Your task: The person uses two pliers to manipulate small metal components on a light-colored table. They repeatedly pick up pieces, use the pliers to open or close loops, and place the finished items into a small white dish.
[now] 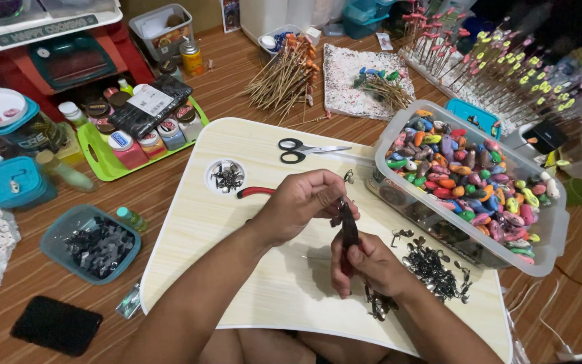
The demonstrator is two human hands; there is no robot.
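My right hand (365, 263) grips dark pliers (349, 228) held upright over a pale wooden lap table (264, 296). My left hand (301, 201) is closed just above them, pinching something small at the plier tips; the piece itself is too small to make out. A pile of small dark metal clasps (432, 264) lies on the table right beside my right hand. A clear bin of painted colourful beads (469, 175) stands at the table's right side.
Scissors (304, 149), red-handled pliers (256, 192) and a round cup hole with metal bits (226, 177) lie on the table. Around it: a green tray of paint jars (139, 131), a teal tub of clips (95, 244), a black phone (55, 325), bundles of skewers (284, 77).
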